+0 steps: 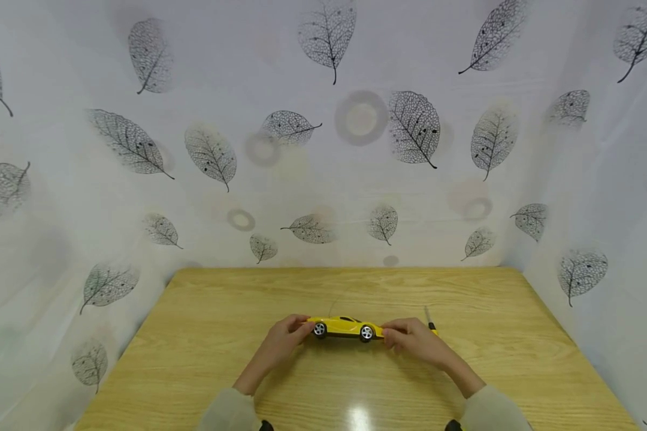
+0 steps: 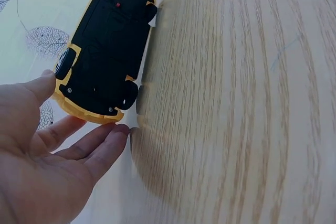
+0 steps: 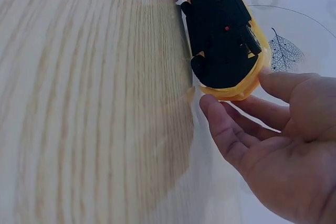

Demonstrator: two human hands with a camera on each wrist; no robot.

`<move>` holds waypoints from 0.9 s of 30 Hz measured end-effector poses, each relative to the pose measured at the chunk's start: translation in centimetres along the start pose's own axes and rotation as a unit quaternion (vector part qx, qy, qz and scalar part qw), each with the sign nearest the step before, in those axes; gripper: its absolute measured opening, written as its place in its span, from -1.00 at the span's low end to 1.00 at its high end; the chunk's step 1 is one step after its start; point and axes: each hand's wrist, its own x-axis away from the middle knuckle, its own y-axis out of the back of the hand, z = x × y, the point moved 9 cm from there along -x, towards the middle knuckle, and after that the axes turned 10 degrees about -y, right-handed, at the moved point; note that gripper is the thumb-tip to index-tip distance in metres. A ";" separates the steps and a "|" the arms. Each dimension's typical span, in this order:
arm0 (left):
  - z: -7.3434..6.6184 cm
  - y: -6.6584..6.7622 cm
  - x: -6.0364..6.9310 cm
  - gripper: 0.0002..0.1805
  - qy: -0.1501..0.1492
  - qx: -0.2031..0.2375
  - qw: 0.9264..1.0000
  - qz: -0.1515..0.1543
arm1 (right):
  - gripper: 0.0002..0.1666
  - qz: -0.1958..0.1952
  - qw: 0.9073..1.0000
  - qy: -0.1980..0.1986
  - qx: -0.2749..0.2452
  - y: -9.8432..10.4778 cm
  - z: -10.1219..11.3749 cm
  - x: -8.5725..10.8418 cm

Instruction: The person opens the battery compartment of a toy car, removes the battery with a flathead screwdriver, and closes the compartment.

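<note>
Wood-grained tabletop below, left hand and right hand grip opposite ends of a yellow toy car, seemingly raised.

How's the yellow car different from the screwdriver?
The left hand and right hand hold the car up; the screwdriver lies on the table. The car is chunky, with wheels; the screwdriver has a thin shaft. Both show yellow and black.

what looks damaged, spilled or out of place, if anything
Nothing stands out: the yellow toy car, held at its ends by the left hand and right hand, has all four wheels and no visible damage; no spill shows on the table.
</note>
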 end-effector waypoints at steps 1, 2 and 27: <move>0.0 0.0 0.0 -0.45 0.001 -0.004 1.000 -0.002 | -0.51 -0.002 1.000 0.000 -0.001 0.0 -0.1 0.0; 0.0 0.0 -0.1 -0.45 0.004 -0.008 1.000 -0.004 | -0.51 -0.007 1.000 0.000 0.001 0.1 -0.1 -0.1; -0.7 0.7 -0.5 -0.53 0.039 0.005 0.998 -0.058 | -0.56 -0.008 0.998 0.006 -0.067 -0.2 -0.1 -0.6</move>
